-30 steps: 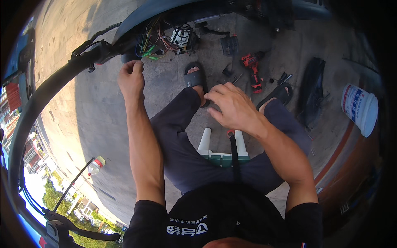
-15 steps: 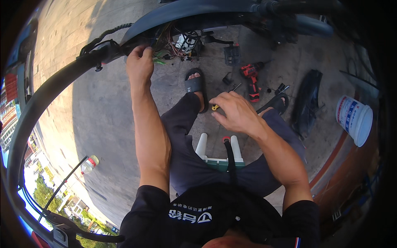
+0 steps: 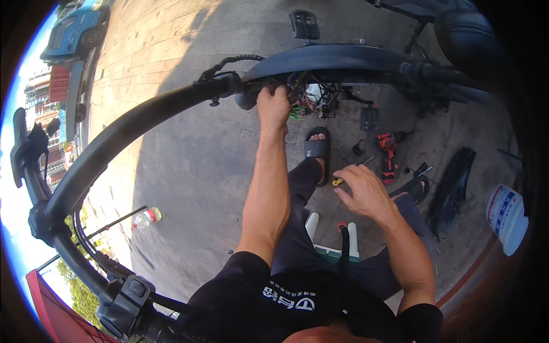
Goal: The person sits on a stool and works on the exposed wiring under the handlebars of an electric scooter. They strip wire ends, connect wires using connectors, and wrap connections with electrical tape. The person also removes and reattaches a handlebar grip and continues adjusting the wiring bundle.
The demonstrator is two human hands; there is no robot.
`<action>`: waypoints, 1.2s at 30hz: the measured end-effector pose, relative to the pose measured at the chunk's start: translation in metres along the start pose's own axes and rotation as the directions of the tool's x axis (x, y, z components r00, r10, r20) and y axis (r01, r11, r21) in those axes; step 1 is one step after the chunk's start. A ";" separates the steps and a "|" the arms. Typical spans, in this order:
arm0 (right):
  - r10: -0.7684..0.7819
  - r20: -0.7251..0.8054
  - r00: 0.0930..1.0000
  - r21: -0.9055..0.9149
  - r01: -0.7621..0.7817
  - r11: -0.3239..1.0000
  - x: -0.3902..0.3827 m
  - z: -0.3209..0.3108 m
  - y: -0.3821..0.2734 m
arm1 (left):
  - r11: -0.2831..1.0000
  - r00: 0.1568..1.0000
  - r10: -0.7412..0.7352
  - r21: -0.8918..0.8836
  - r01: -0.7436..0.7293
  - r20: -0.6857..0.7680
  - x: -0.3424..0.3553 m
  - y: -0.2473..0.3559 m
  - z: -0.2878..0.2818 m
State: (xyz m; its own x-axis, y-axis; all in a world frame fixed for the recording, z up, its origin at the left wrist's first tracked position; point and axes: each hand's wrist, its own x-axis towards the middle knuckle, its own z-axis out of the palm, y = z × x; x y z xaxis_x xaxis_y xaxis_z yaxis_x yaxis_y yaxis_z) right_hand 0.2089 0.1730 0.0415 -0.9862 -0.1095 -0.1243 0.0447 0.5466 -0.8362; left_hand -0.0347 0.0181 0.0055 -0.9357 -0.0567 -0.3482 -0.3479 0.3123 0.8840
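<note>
On the grey paving (image 3: pixel 200 183), right of centre, a red-and-black power drill (image 3: pixel 388 155). Farther right, near the rim, a white bucket (image 3: pixel 508 220) with blue print. Off left, a clear bottle (image 3: pixel 147 217) with a red label. Upper left, a blue truck (image 3: pixel 70 33); lower left, a red canopy (image 3: pixel 54 311).

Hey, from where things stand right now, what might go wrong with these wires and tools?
The exposed wires bunch close to the left hand, so one might get snagged or tugged loose. The red cordless drill lies on the ground between the sandals, where a shifting foot could knock it. And if the yellow-handled screwdriver by the right hand slips, it might catch the bare toes.
</note>
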 end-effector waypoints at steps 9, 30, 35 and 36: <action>0.001 0.040 0.999 0.046 -0.002 0.999 0.002 -0.004 -0.012 | 0.856 0.959 -0.269 -0.434 0.282 0.092 -0.006 0.007 -0.002; -0.014 -0.054 0.998 0.019 0.015 1.000 -0.008 -0.018 0.008 | 0.881 0.986 -0.080 -0.472 0.000 -0.149 -0.061 0.001 -0.088; -0.049 -0.084 0.995 -0.013 0.048 0.999 -0.012 -0.018 0.013 | 0.895 0.981 0.010 -0.435 -0.096 -0.194 -0.110 0.023 -0.168; -0.068 -0.102 0.992 -0.036 0.064 0.997 -0.014 -0.017 0.014 | 0.905 0.974 0.007 -0.413 -0.102 -0.226 -0.118 0.027 -0.179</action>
State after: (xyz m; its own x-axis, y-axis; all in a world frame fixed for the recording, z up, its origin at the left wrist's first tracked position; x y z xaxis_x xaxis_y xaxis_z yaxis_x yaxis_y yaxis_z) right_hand 0.2202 0.1962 0.0403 -0.9981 -0.0609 -0.0121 -0.0247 0.5678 -0.8228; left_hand 0.0556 -0.1369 0.1263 -0.9271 -0.2671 -0.2628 -0.2435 -0.1037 0.9643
